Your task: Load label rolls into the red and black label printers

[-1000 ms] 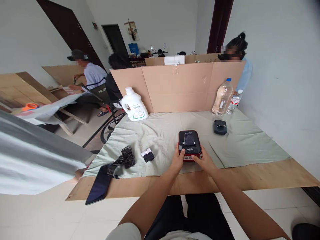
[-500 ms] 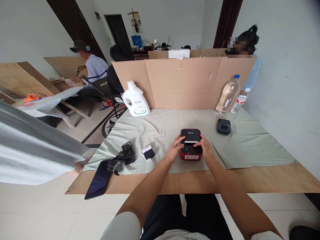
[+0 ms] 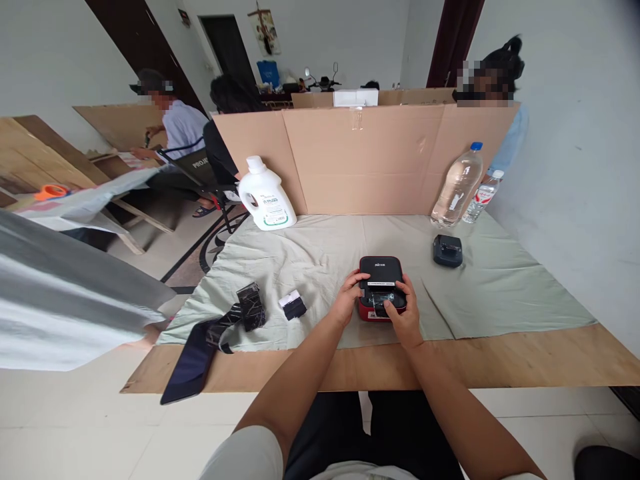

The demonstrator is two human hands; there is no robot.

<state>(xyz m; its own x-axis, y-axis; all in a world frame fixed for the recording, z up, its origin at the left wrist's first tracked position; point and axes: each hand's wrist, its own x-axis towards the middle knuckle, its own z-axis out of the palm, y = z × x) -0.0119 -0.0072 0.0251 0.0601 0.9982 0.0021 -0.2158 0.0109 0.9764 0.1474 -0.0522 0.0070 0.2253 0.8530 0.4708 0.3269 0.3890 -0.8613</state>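
The red-and-black label printer (image 3: pixel 381 283) sits on the pale green cloth (image 3: pixel 325 260) near the table's front edge, square in front of me, close enough that both hands work on it without stretching. My left hand (image 3: pixel 346 301) is curled against its left side, fingers on the black lid, which I judge steadies the body. My right hand (image 3: pixel 403 315) lies over the front right corner with the thumb pressed at the slot area on top; neither hand lifts it, both just clamp and press on it where it stands.

To the left on the cloth lie a small black-and-white label roll (image 3: pixel 293 305) and a crumpled black strip (image 3: pixel 249 307) trailing to a dark tablet (image 3: pixel 186 363) overhanging the plywood edge. A second small black device (image 3: pixel 447 251) rests further back right, near two water bottles (image 3: pixel 457 187). A white detergent jug (image 3: pixel 263 198) stands against the cardboard screen (image 3: pixel 360 160), which walls my place off from other people seated beyond.
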